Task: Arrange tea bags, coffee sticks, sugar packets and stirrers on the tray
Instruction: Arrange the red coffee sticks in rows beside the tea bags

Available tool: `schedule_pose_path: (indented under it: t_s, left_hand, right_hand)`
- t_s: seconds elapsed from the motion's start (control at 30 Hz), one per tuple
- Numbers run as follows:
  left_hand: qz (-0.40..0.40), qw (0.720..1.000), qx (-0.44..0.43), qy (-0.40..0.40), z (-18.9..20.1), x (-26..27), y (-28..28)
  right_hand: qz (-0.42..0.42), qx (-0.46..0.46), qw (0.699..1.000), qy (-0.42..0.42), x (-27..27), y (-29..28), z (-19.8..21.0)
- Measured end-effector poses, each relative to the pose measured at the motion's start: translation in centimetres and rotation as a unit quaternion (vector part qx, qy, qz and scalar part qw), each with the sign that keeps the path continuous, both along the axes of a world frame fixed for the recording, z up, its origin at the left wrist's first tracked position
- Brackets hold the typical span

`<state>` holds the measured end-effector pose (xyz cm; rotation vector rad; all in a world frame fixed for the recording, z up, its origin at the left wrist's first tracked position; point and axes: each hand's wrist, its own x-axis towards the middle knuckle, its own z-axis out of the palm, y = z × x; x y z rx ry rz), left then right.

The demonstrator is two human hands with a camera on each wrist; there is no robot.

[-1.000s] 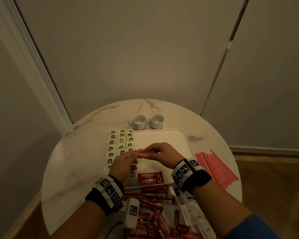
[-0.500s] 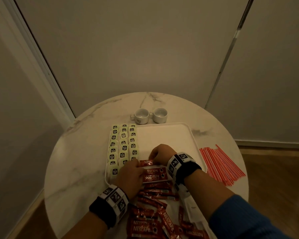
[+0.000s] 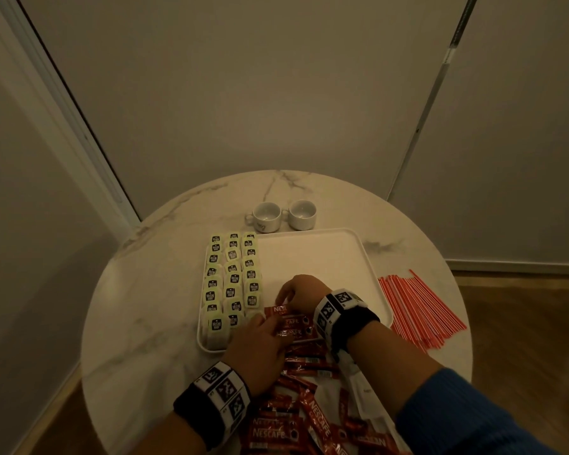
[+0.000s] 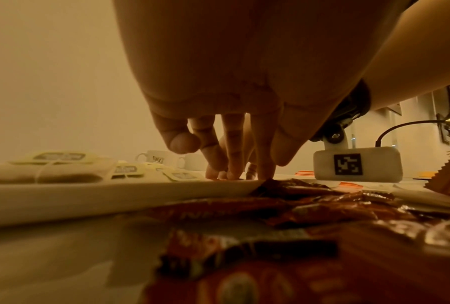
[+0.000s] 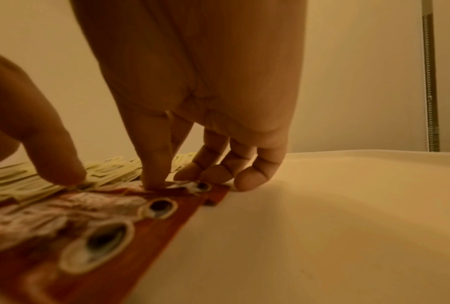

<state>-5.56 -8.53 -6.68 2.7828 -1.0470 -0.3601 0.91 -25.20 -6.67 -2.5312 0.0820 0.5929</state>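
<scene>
Both hands, left hand (image 3: 260, 343) and right hand (image 3: 301, 292), press straightened fingers on red foil coffee sticks (image 3: 291, 323), lower-centre of white rectangular tray (image 3: 312, 254), aligning the row.

The left hand (image 3: 260, 343) covers the near ends of the sachets (image 3: 291, 321) it presses; the right hand (image 3: 301, 290) hides their far ends. The loose sachet pile (image 3: 296, 425) behind the wrists runs off the bottom edge. In the left wrist view that pile is blurred.
</scene>
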Motion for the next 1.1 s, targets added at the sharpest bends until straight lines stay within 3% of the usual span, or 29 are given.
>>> schedule_pose_path:
  t_s: [0.53, 0.7, 0.8, 0.97, 1.07, 1.1]
  left_hand:
    - [-0.008, 1.0, 0.015, 0.006, -0.5, 0.2, 0.3]
    - [-0.013, 0.999, -0.022, 0.028, 0.2, -0.2, 1.1]
    - [-0.086, 0.994, -0.02, 0.064, 0.8, -1.3, 1.7]
    - [-0.154, 0.983, 0.063, 0.082, 0.2, -3.1, 2.1]
    - [-0.192, 0.971, 0.131, 0.054, -0.2, -3.8, 3.2]
    - [-0.169, 0.97, 0.167, 0.049, -0.4, -4.0, 3.5]
  right_hand:
    - [0.003, 0.005, 1.0, -0.011, -0.3, 0.2, 0.0]
    - [-0.043, 0.043, 0.995, -0.085, -1.2, -0.7, 1.2]
    - [-0.086, 0.094, 0.981, -0.143, -3.3, -0.7, 2.4]
    - [-0.094, 0.136, 0.972, -0.169, -7.9, 1.0, 2.9]
    - [-0.096, 0.143, 0.968, -0.182, -9.3, 1.6, 2.3]
    - [-0.103, 0.15, 0.965, -0.189, -9.5, 1.6, 2.2]
